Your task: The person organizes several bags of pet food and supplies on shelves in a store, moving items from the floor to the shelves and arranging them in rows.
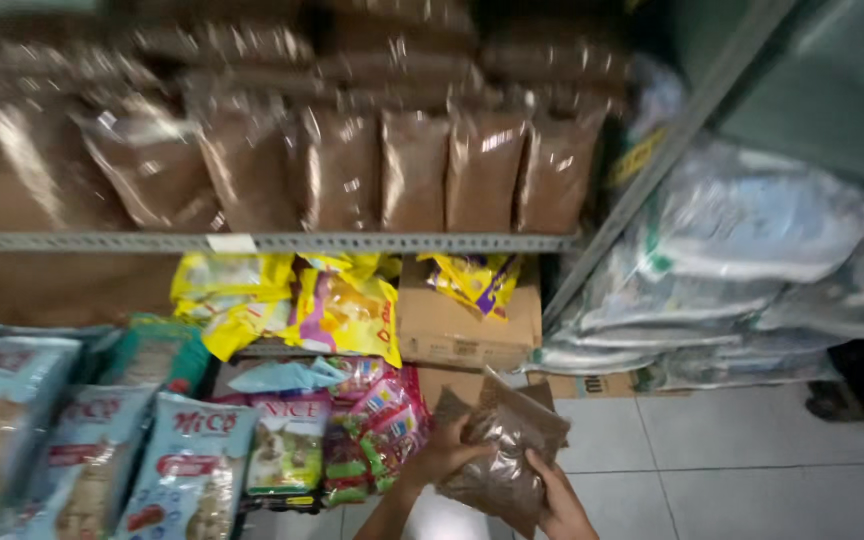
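Two hands hold one clear bag of brown pellets (505, 455) low in the view, above the pale tiled floor (732, 470). The left hand (442, 452) closes its grip on the bag's left edge; the right hand (559, 500) clasps its lower right side, so the bag lies between them, about equally near to each. Its long axis runs tilted, the top corner pointing up toward the metal shelf rail (272, 242). Beyond the bag, below that rail, lie colourful packets (347, 315) and a cardboard box (462, 330). Above the rail stand rows of similar brown bags (412, 170).
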